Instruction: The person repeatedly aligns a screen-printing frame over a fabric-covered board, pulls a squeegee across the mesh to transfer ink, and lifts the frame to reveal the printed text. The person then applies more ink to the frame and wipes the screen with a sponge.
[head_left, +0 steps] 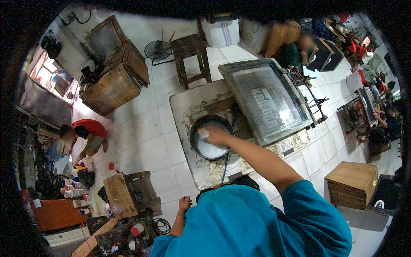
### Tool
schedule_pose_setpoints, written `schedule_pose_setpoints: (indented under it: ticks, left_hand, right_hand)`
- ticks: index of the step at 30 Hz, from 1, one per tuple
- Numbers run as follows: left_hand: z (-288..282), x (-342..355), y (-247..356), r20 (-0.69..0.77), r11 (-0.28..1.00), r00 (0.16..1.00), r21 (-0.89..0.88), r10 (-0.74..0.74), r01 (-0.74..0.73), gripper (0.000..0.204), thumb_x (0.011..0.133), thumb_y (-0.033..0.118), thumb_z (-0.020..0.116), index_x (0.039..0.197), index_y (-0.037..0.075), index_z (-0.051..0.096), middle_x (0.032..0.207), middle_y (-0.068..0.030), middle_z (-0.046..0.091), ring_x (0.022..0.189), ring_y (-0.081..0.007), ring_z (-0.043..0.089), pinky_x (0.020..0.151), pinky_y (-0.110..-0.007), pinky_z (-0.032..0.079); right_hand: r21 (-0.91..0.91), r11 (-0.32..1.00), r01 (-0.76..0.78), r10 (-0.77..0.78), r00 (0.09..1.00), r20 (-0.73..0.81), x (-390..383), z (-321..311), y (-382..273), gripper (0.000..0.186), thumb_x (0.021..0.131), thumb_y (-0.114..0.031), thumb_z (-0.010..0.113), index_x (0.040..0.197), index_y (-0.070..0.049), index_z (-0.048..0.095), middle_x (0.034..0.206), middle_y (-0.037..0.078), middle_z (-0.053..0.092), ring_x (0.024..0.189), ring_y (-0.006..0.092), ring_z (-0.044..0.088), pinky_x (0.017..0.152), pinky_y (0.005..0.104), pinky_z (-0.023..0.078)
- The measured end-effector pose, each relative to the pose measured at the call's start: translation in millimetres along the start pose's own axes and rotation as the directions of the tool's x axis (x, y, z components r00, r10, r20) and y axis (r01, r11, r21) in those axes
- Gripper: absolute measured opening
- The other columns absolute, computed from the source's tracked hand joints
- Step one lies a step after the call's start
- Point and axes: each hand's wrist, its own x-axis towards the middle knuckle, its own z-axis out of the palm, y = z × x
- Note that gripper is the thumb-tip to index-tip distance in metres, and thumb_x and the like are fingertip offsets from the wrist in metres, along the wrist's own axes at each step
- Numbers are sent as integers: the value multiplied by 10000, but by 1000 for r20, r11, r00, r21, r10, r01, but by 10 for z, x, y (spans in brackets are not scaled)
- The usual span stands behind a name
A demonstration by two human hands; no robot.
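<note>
My right hand (217,135) reaches down into a dark round basin (193,150) holding cloudy whitish liquid (210,150). Its fingers are closed round a pale, wet wad (204,133); whether it is cloth or sponge I cannot tell. The basin rests on a stained, pale work table (188,111). Beside it, to the right, a framed printing screen (269,103) is tilted up on the table, with pale block letters in its mesh. My left hand (185,204) hangs low at my left side, its fingers curled in and nothing visible in them.
A dark wooden stool (189,47) stands beyond the table. Wooden boxes (111,88) and a fan (158,50) are at the far left. Someone in red (89,128) bends over at the left. Stacked brown boards (352,182) lie at the right; bottles (77,192) crowd the left.
</note>
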Motion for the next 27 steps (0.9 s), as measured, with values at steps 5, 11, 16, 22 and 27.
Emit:
schedule_pose_setpoints:
  ticks: [5, 11, 16, 22, 27]
  left_hand:
    - [17, 2, -68, 4, 1000, 1000, -8, 24, -24, 492, 1004, 382, 653, 1311, 5, 573, 948, -121, 703, 728, -239, 705, 559, -361, 532]
    - [70, -29, -56, 7, 997, 998, 35, 61, -61, 467, 1010, 343, 635, 1283, -31, 583, 980, -166, 699, 771, -272, 710, 630, -386, 581]
    - [112, -62, 30, 11, 1000, 1000, 27, 11, -11, 462, 1011, 349, 631, 1300, -8, 576, 968, -142, 697, 733, -250, 695, 595, -381, 558]
    - [144, -146, 214, 39, 999, 999, -41, -5, 7, 456, 1026, 395, 614, 1317, 47, 567, 946, -68, 683, 751, -202, 684, 581, -318, 490]
    - [273, -134, 586, 20, 994, 997, -89, 70, -68, 449, 1033, 437, 597, 1282, 64, 576, 961, -68, 684, 758, -205, 686, 594, -322, 498]
  right_hand:
    - [-121, 991, -48, 33, 992, -125, -177, -87, -181, 261, 873, -268, 606, 1051, -91, 676, 1027, 252, 711, 939, 463, 689, 808, 558, 550]
    - [-220, 972, -84, 79, 996, -30, -169, -77, -266, 315, 854, -305, 631, 1086, -106, 707, 1027, 235, 727, 946, 440, 708, 817, 560, 569]
    - [-287, 958, 3, 18, 997, 71, -62, -269, -393, 313, 911, -384, 608, 1000, -97, 695, 998, 216, 728, 935, 429, 701, 802, 556, 547]
    - [1, 996, 88, -88, 994, -67, -79, -519, -443, 358, 876, -353, 626, 1055, -43, 625, 988, 241, 715, 934, 441, 697, 807, 540, 549]
    - [-195, 981, -5, 35, 989, 147, -264, -442, -253, 695, 728, -85, 679, 1392, -4, 490, 1327, 271, 599, 1170, 443, 624, 926, 506, 537]
